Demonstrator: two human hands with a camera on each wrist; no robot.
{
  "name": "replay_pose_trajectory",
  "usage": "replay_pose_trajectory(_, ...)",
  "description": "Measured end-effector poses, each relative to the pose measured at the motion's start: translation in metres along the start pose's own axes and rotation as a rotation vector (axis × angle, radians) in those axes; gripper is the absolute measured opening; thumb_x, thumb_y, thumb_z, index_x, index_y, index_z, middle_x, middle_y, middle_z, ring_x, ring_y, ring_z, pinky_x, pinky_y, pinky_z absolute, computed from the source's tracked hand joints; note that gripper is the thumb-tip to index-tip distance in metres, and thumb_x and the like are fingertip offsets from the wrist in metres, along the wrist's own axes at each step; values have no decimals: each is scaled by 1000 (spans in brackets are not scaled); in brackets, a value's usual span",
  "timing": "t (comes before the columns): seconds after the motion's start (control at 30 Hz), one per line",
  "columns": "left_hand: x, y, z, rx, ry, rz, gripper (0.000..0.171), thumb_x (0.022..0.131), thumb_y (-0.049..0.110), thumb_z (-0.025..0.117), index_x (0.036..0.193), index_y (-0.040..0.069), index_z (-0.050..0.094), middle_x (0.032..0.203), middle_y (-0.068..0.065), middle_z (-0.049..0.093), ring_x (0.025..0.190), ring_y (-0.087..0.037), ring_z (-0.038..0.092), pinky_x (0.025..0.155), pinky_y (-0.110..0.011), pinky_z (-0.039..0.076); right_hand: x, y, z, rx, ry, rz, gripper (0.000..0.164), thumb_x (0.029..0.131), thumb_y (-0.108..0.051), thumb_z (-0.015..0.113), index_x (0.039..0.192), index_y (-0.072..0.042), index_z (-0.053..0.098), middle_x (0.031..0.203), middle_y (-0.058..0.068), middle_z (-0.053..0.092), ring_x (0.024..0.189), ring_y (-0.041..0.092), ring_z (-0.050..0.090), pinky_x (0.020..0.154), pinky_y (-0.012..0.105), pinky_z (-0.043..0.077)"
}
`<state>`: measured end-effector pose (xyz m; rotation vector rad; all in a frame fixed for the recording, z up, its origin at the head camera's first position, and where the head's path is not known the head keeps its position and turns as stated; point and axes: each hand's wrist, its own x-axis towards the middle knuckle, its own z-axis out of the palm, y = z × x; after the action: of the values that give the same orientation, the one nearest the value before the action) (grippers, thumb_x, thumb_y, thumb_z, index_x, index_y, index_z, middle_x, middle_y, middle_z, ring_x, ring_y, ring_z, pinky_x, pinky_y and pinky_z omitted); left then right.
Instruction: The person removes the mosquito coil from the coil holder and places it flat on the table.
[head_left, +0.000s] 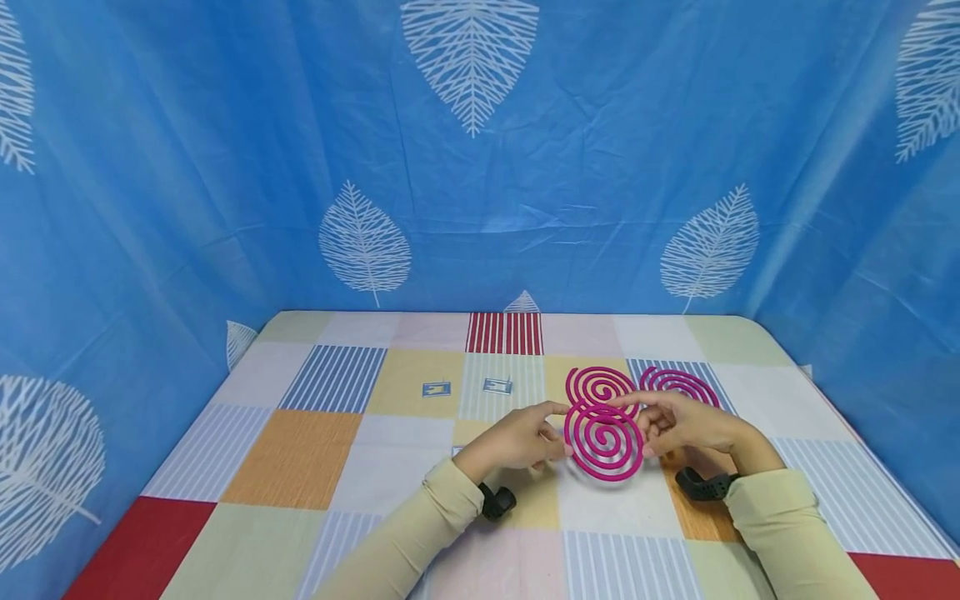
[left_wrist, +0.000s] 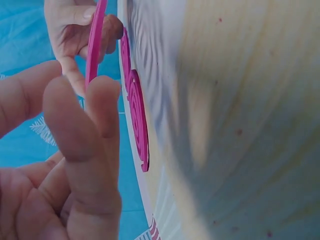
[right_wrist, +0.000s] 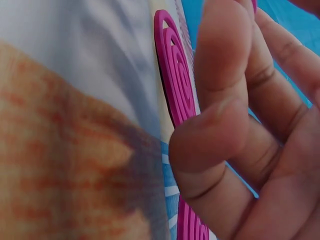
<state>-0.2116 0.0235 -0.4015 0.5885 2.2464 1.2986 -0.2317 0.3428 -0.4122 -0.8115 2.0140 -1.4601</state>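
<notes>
A magenta mosquito coil [head_left: 604, 435] is held tilted up just above the table between both hands. My left hand [head_left: 517, 437] grips its left edge with fingertips and thumb. On the opposite side, my right hand [head_left: 693, 423] holds the rim, index finger over the top and thumb lower down. Edge-on in the left wrist view, the held coil [left_wrist: 94, 47] looks like a thin strip. Behind it a second coil [head_left: 602, 390] lies flat, partly covered by the held one. A third coil [head_left: 681, 383] lies to its right, partly hidden by the right hand.
Two small flat metal pieces [head_left: 436, 389], likely coil stands, lie left of the coils; another is mostly hidden by the left hand. A patchwork cloth [head_left: 292, 458] covers the table. Blue leaf-print curtains [head_left: 525, 167] enclose the back and both sides.
</notes>
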Motion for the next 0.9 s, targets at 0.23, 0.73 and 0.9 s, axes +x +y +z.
replay_pose_trajectory(0.23,0,-3,3,28,-42,-4,53,101,7,73,153,3,58,79,-1,69,57,-13,55,53,-22,42,-2,2,-5,-7,-61,7,65,95,6,75,148,-29,65,93,1,66,74,8,61,58,23,48)
replay_pose_trajectory(0.73,1,-6,9,84,-160,-3,51,102,9,75,148,-5,60,77,0,68,60,-11,56,57,-20,44,-8,4,-9,-40,-141,71,73,89,8,76,145,-39,69,92,10,66,75,6,61,67,20,56)
replay_pose_trajectory(0.9,-1,-3,6,101,-159,3,52,102,12,76,150,-2,59,81,-1,70,65,-11,60,59,-21,45,-8,2,-8,-54,-145,85,78,89,11,73,141,-46,70,91,12,67,75,7,62,68,21,57)
